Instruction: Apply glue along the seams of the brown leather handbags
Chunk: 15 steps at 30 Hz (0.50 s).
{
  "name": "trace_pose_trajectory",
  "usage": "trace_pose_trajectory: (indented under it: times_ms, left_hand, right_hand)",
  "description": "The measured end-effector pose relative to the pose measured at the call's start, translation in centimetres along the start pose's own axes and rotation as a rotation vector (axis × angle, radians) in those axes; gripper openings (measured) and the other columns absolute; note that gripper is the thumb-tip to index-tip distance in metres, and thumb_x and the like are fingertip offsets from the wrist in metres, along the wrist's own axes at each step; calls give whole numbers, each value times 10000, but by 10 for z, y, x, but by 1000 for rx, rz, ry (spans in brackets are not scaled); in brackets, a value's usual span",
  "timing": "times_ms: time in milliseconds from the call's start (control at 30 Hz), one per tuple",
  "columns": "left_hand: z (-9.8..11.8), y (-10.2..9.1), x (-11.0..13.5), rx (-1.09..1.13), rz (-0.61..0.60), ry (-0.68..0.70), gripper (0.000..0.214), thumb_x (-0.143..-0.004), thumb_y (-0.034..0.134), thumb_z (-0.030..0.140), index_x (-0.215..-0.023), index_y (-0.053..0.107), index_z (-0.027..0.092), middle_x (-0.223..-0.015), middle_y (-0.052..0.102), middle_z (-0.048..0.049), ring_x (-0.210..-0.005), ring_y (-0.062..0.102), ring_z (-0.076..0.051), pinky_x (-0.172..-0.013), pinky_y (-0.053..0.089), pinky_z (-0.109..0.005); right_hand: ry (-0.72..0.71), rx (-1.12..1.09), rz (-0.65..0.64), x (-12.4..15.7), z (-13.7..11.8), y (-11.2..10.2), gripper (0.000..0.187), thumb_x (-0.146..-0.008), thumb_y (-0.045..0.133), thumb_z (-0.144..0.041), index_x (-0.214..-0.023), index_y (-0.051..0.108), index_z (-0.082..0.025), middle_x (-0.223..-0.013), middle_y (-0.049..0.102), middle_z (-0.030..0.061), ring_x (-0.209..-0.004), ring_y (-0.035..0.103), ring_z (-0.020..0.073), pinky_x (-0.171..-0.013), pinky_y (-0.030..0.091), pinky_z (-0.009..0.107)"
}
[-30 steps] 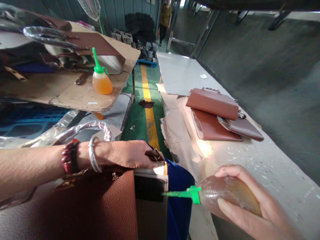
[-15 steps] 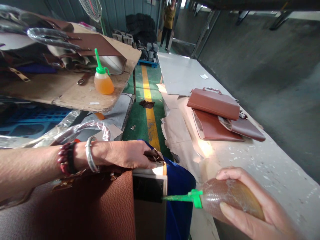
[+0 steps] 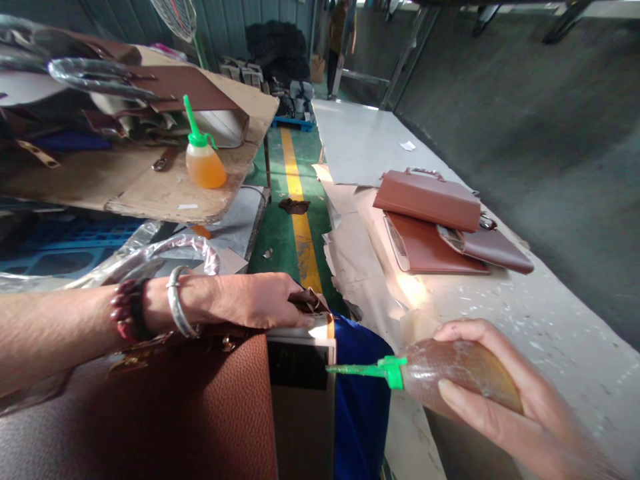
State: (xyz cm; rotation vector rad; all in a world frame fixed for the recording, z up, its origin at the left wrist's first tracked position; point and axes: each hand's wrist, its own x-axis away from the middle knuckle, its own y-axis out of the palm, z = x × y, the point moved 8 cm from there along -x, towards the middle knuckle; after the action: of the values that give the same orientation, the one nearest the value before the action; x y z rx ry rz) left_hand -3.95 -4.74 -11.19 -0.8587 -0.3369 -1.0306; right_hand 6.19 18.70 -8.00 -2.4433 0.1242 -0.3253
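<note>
A brown leather handbag [image 3: 210,413] fills the lower left, its open side end showing a pale edge and a dark patch inside. My left hand [image 3: 260,300] is closed at the bag's top, pinching a folded dark brown leather piece [image 3: 307,301] near the corner. My right hand [image 3: 520,393] wraps round a squeeze bottle [image 3: 455,375] of brownish liquid, held on its side. Its green nozzle [image 3: 360,369] points left, with the tip at the pale side edge of the bag. A plastic-wrapped handle [image 3: 185,245] rises behind my left wrist.
At left, a cardboard-topped table [image 3: 150,190] carries bag parts and another green-capped bottle [image 3: 205,167] of orange liquid. Brown bags [image 3: 430,200] lie stacked on the right-hand table [image 3: 525,320]. Between them runs a green floor with a yellow stripe [image 3: 295,180]. Far back stands a person [image 3: 336,47].
The nozzle tip has moved up along the bag's side edge, closer to the top corner. My left hand keeps its hold. The distant person is now partly behind a post.
</note>
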Motion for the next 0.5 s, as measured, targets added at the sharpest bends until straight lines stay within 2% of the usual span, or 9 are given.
trace_pose_trajectory:
  times_ms: [167, 267, 367, 500]
  left_hand:
    - [-2, -3, -2, -82, 17, -38, 306, -856, 527, 464, -844, 702, 213, -765, 678, 51, -741, 614, -129, -577, 414, -152]
    - [-4, -3, -3, -99, 14, -43, 324, -859, 513, 482, -858, 704, 219, -765, 679, 53, -736, 612, -127, -570, 413, -152]
    - [0, -3, -5, -88, 8, 8, 369, -864, 497, 523, -853, 700, 215, -746, 675, 55, -698, 592, -113, -554, 411, -143]
    - [6, -2, -6, -80, -4, 85, 316, -881, 508, 479, -878, 699, 227, -744, 673, 71, -686, 582, -90, -558, 403, -120]
  right_hand:
    - [-66, 9, -145, 2, 3, 12, 340, -713, 671, -592, -908, 594, -326, -801, 638, -44, -667, 628, 169, -561, 522, 190]
    - [-18, -28, -69, 1, 3, 8, 351, -703, 668, -602, -911, 589, -331, -840, 645, -46, -716, 633, 178, -572, 523, 194]
    - [6, -25, 32, -1, -5, 2, 368, -707, 652, -614, -944, 577, -343, -881, 648, -53, -795, 635, 191, -571, 505, 197]
    - [-15, 8, 33, -4, -14, 2, 363, -735, 628, -618, -971, 569, -348, -890, 658, -54, -842, 635, 198, -597, 499, 202]
